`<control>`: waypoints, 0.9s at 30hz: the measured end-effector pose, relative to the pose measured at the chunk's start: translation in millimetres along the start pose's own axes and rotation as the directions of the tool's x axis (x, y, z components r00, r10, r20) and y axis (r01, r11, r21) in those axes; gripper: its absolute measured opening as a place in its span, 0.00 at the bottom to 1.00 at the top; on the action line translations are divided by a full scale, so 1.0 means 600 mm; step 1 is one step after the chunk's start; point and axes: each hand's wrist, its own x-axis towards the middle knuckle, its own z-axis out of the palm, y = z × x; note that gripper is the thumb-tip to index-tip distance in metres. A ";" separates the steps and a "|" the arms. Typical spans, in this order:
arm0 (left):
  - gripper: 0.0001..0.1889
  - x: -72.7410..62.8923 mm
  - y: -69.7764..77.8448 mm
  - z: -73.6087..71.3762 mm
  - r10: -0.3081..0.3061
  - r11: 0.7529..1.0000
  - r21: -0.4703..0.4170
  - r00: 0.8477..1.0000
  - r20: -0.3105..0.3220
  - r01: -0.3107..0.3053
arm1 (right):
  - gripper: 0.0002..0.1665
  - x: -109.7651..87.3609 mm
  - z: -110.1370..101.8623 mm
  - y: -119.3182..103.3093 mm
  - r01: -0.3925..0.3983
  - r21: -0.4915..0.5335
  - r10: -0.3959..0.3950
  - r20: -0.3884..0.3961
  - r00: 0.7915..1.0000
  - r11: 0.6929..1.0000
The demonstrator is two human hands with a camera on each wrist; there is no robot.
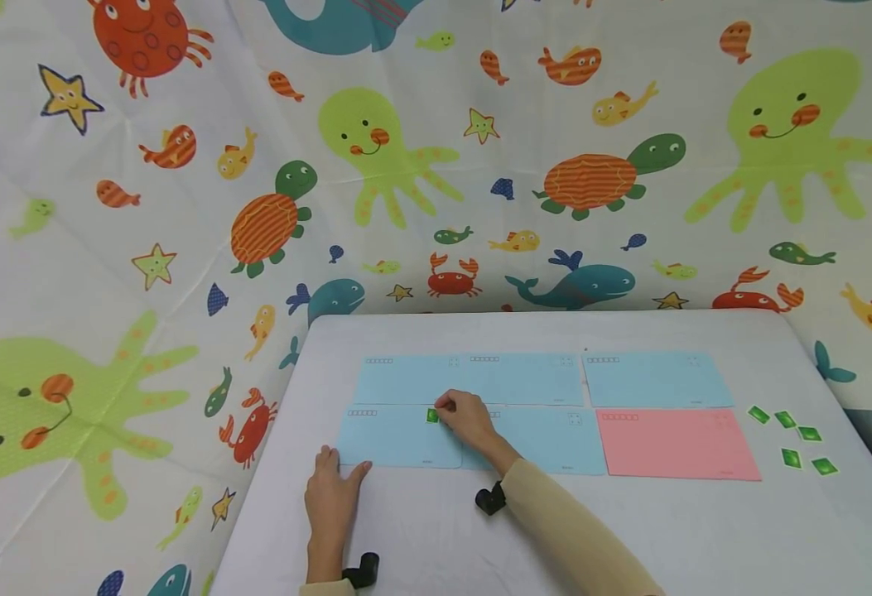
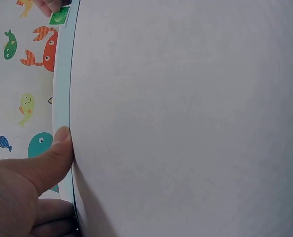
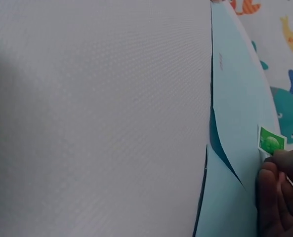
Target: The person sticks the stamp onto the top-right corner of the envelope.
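Observation:
A green stamp (image 1: 432, 415) is at the upper right corner of the lower left blue envelope (image 1: 398, 443). My right hand (image 1: 471, 420) pinches the stamp by its edge between thumb and finger. The right wrist view shows the stamp (image 3: 272, 141) tilted over the envelope (image 3: 235, 74), with the fingertips at its lower edge. Whether it touches the paper I cannot tell. At the same envelope's lower left corner lies my left hand (image 1: 334, 492), its fingers extended and its thumb (image 2: 62, 143) spread against the bottom edge.
More blue envelopes (image 1: 525, 379) lie in two rows on the white table (image 1: 421, 538), beside a pink envelope (image 1: 677, 447) at the lower right. Several loose green stamps (image 1: 792, 459) are scattered to its right. A sea-animal print cloth (image 1: 406, 248) hangs behind the table.

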 end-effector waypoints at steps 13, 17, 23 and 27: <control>0.39 0.002 -0.003 -0.001 -0.022 1.000 -0.010 1.000 0.022 0.022 | 0.05 0.003 0.012 -0.001 0.026 -0.135 -0.031 -0.036 0.999 0.991; 0.39 0.002 -0.003 -0.001 -0.026 1.000 -0.012 0.999 0.037 0.027 | 0.05 0.004 0.013 -0.002 0.037 -0.162 -0.045 -0.045 0.998 0.986; 0.39 0.003 -0.002 -0.001 -0.029 1.000 -0.010 0.998 0.053 0.029 | 0.05 0.008 0.015 -0.004 0.022 -0.179 -0.029 -0.041 0.999 0.984; 0.39 0.003 -0.003 0.000 -0.030 0.999 -0.012 0.998 0.052 0.031 | 0.06 0.009 0.014 -0.004 0.027 -0.190 -0.037 -0.045 0.998 0.981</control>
